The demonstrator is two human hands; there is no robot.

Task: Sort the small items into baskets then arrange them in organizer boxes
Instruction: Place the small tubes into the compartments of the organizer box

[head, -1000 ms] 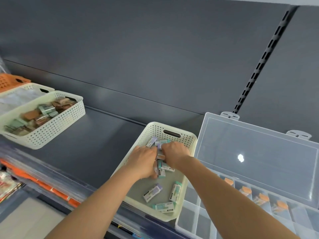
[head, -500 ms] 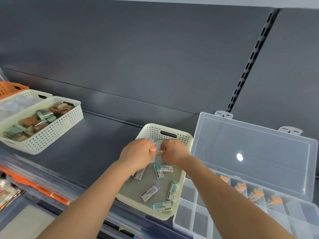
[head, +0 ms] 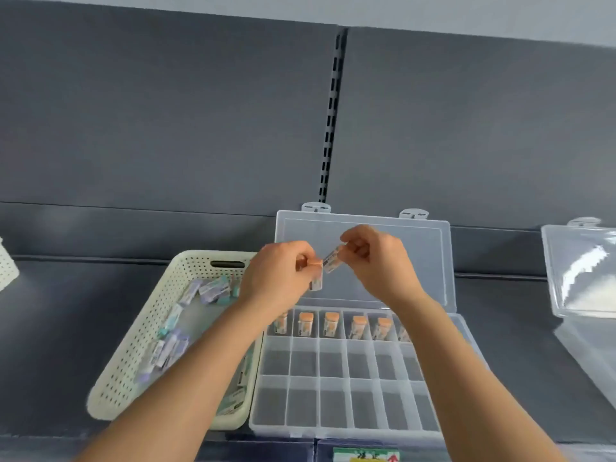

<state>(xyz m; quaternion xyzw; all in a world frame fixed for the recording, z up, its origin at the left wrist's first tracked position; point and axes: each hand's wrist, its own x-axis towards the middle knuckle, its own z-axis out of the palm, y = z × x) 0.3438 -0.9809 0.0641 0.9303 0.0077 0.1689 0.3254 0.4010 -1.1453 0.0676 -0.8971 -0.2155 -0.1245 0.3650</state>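
Over the box (head: 333, 408) at the shelf's (head: 66, 328) front edge, we hold two items. Our left hand (head: 280, 278) pinches the left item (head: 316, 283), and our right hand (head: 376, 261) pinches the right item (head: 333, 260). Six orange-capped items (head: 306, 323) stand in the box's back row. One basket (head: 186, 261) sits beside it.

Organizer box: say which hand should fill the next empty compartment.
Right, likely: the right hand pinches a small item over the organizer box, whereas the left hand, also holding one, hangs by the basket.
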